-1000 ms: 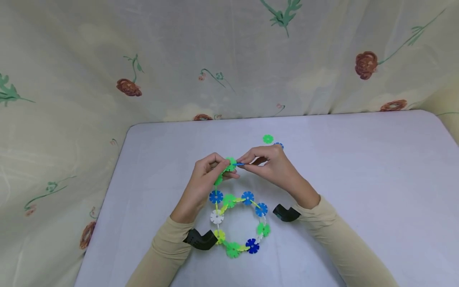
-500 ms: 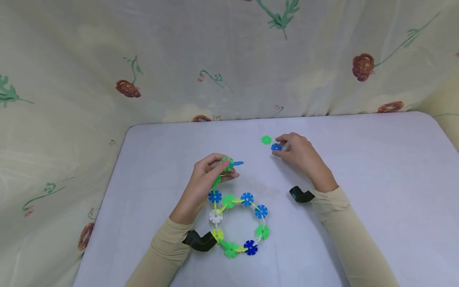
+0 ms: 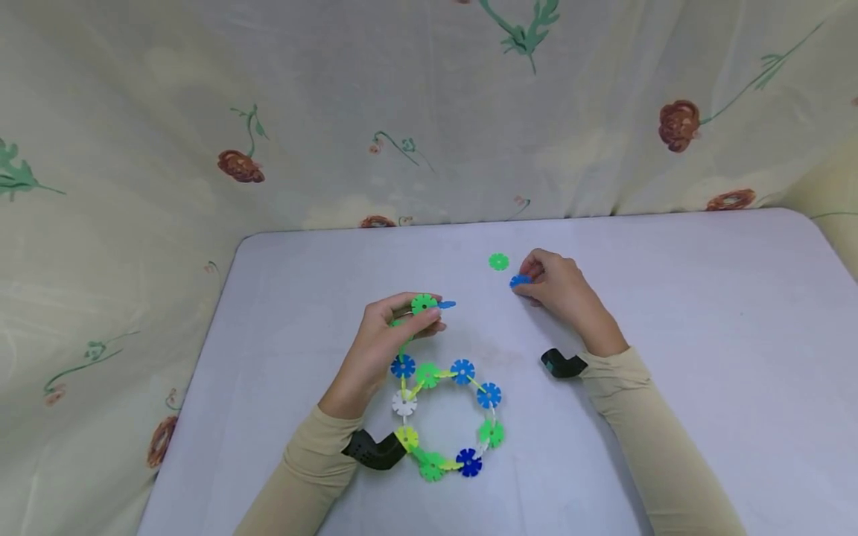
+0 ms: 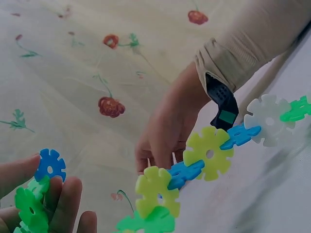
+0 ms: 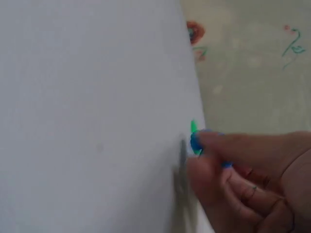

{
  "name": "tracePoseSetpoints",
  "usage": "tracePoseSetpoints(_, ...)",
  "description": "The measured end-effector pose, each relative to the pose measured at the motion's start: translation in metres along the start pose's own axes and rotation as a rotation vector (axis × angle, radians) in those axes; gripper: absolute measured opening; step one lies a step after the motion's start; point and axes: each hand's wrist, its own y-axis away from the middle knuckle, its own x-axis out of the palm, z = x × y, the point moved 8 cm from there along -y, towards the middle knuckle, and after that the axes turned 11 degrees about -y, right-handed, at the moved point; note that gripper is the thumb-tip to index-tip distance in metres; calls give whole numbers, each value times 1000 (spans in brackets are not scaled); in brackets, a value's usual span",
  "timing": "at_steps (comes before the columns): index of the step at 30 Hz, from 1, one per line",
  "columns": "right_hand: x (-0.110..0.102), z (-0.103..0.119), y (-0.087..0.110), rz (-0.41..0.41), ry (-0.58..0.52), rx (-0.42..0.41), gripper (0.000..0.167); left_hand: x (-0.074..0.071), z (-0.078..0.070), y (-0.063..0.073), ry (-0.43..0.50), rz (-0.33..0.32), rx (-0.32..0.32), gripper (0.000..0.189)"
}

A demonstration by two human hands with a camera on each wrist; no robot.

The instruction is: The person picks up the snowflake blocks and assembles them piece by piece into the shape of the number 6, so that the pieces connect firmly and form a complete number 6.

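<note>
My left hand (image 3: 382, 335) pinches a green notched snowflake disc (image 3: 423, 304) at the upper end of a linked chain. A blue disc (image 4: 50, 165) is slotted into it and sticks out to the right. Below, the chain runs into a ring of linked discs in green, yellow, white and blue, such as this blue one (image 3: 462, 371), on the table. Farther back and to the right, my right hand (image 3: 561, 290) pinches a separate blue disc (image 3: 519, 281) between thumb and fingers, close over the table. The right wrist view shows that blue disc (image 5: 196, 141) at the fingertips, partly covered.
One loose green disc (image 3: 499, 261) lies just left of and beyond my right hand. The white-covered table (image 3: 704, 313) ends at the back against a hanging flowered cloth (image 3: 436, 112). A black wrist mount (image 3: 374, 450) overlaps the ring's left side in the head view.
My right hand has let go of the chain's blue end disc, moved right and away, and taken hold of the loose blue disc. The left thumb has shifted lower on the green disc.
</note>
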Motion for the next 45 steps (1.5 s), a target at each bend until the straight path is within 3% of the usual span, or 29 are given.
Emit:
tracePoseSetpoints(5,13,27,11,155,-348,-74,27,0,1,0,4,-5,0,28)
tracePoseSetpoints(8,24,50,24,262,-451,-128,27,1,0,-1,7,-8,6,29)
tracePoseSetpoints(12,37,72,37,321,-446,-176,22,0,-2,-2,14,-17,12,28)
tracePoseSetpoints(17,45,83,44,323,-433,-189,18,0,-2,-1,31,-23,37,25)
tracePoseSetpoints(36,56,89,48,349,-551,-226,10,-2,-6,-1,-32,-84,76,22)
tracePoseSetpoints(45,64,84,45,374,-577,-208,12,-5,-2,-1,-41,-84,56,22)
